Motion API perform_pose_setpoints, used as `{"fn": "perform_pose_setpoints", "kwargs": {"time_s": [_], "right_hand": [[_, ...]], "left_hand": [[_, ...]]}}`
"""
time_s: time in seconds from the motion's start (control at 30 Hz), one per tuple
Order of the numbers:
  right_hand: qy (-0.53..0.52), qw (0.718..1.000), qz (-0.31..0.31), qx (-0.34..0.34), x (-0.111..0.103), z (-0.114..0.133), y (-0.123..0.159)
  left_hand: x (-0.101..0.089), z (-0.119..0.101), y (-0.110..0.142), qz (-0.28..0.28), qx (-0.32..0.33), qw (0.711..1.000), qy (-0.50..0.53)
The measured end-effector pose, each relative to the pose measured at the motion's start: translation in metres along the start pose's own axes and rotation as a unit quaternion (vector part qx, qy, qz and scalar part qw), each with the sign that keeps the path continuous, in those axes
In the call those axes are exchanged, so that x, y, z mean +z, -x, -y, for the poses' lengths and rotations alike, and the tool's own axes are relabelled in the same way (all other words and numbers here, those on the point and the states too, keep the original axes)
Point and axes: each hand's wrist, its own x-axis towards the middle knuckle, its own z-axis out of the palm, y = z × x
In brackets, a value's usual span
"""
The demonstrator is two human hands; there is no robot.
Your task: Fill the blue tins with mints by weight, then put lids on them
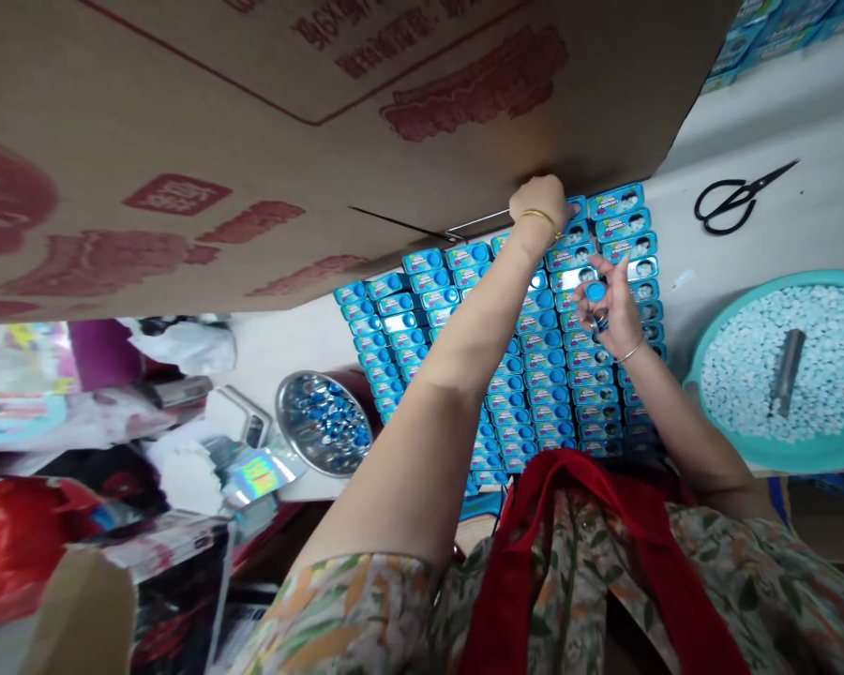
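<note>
Rows of small blue printed tins [536,363] lie side by side on the table. Many carry a plain blue oval at one end; tins in the right columns show a small printed picture there instead. My left hand [538,199], with a gold bangle at the wrist, reaches to the far end of the rows, beside the cardboard box. Its fingers are curled closed over a far tin [575,208], and anything pinched in them is hidden. Over the right columns, my right hand [617,309] is palm up, its bent fingers holding a small blue oval piece [595,292].
A large cardboard box [253,169] overhangs the far side. Left stand a metal bowl [286,398] of blue and silver pieces and a white device [233,417]. Right are black scissors [735,199] and a teal basin [703,370] of pale pellets with a grey scoop-like tool [788,370].
</note>
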Motion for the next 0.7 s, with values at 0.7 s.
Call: {"fn": "perform_pose_setpoints", "kwargs": {"time_s": [0.7], "right_hand": [[-0.216,0.969,-0.058,0.103,-0.007,-0.011,0.020]], "left_hand": [[0.015,0.018,0.018,0.020,0.011,1.000,0.001]]}}
